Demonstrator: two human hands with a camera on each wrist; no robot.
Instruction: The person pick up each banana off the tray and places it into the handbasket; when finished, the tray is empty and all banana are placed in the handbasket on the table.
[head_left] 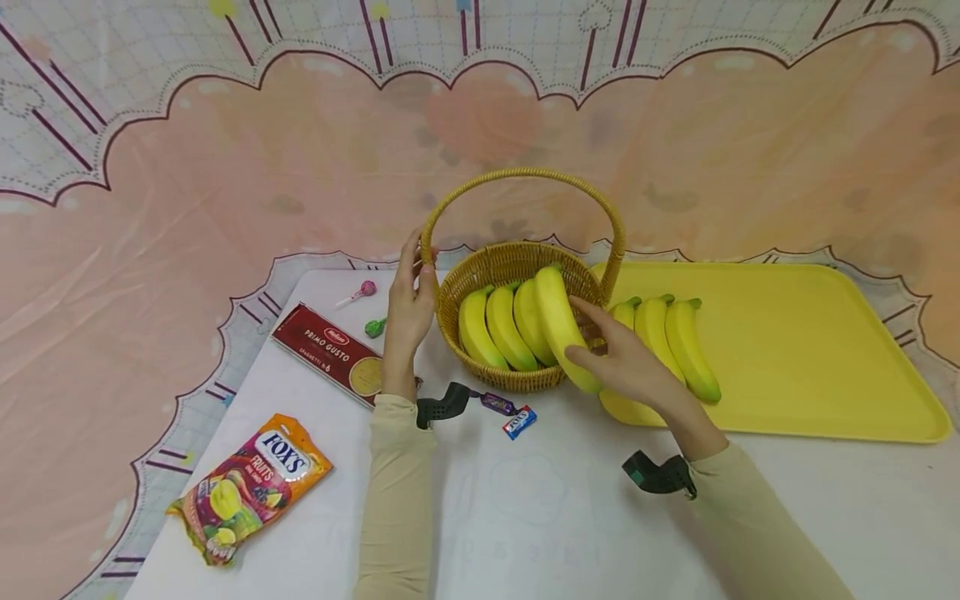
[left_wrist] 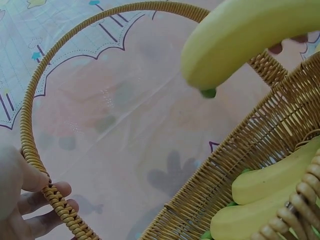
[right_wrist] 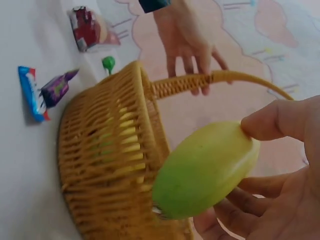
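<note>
My right hand (head_left: 628, 360) grips a yellow banana (head_left: 557, 321) by its side, thumb and fingers around it. This banana is held above the right part of a wicker basket (head_left: 517, 381), apart from the tray. Inside the basket several bananas (head_left: 480, 329) lie side by side, stems toward the back. With thumb and fingers my left hand (left_wrist: 22, 200) pinches the base of the basket's arched handle (left_wrist: 30, 125) on its left side. More bananas (head_left: 692, 350) rest on the left end of a yellow tray (head_left: 810, 350), partly hidden by my right hand.
A red spaghetti box (head_left: 324, 350), pink lollipop (head_left: 367, 288) and green lollipop (head_left: 375, 327) lie left of the basket. A Fox's candy bag (head_left: 255, 487) is at front left. Two small wrapped sweets, one purple (head_left: 497, 403) and one blue-red (head_left: 520, 422), lie before the basket.
</note>
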